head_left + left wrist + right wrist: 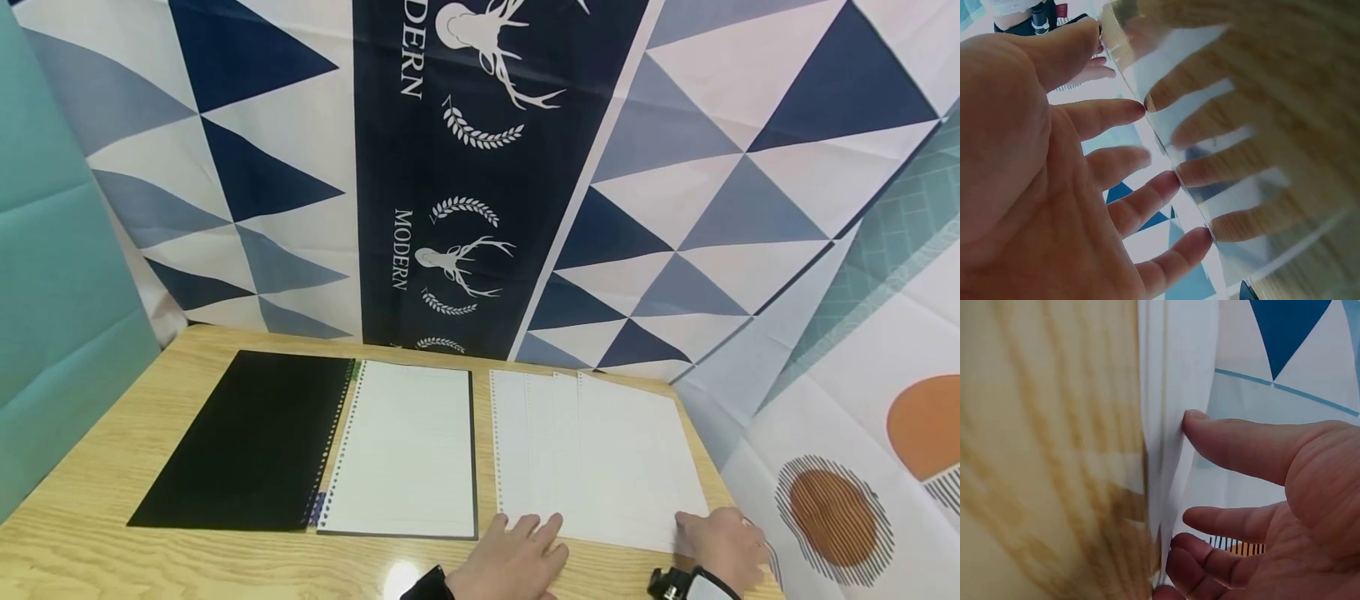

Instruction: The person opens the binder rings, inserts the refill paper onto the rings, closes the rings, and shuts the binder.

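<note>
"MODERN" runs sideways on the dark backdrop panel, 1 whole, 1 cropped.

Bright light leaves white glare on the tabletop; both wrist views look dimmer.

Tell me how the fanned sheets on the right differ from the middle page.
The fanned sheets show several staggered left edges; the middle page shows one. The sheets lie directly on the table, while the page lies on a dark backing. The left hand and right hand are at the sheets; neither is at the page. Both are white, with holes along their left edges.
</note>
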The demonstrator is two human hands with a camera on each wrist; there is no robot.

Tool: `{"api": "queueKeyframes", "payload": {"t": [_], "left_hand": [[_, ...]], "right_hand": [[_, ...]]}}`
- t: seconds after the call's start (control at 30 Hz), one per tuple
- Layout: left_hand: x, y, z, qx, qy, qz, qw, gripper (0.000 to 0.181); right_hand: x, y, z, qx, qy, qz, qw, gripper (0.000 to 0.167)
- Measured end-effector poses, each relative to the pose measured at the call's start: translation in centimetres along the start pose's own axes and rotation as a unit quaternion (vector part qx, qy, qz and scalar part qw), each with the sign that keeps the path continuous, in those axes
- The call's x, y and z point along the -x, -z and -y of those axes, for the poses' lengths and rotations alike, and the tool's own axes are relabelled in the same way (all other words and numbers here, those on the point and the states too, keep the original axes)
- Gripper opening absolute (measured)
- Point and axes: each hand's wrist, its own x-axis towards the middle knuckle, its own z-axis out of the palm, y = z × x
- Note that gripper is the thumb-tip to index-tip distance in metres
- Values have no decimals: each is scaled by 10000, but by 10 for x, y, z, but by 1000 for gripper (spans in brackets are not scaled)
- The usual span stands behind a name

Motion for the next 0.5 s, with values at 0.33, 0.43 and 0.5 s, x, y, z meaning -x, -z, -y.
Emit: {"api": "queueKeyframes", "payload": {"t": [0.33, 0.43, 0.5], "left_hand": [[-1, -1, -1, 57, 24, 33, 10000, 43], [-2, -1, -2, 117, 51, 43, 9999, 44], [-2, -1, -3, 172, 78, 59, 9998, 44]], "right_hand": [[-2, 3, -2, 182, 156, 142, 9996, 56], [-1, 4, -1, 108, 75, 219, 9997, 54], [-1, 5, -1, 48, 75, 232, 9997, 52]]}}
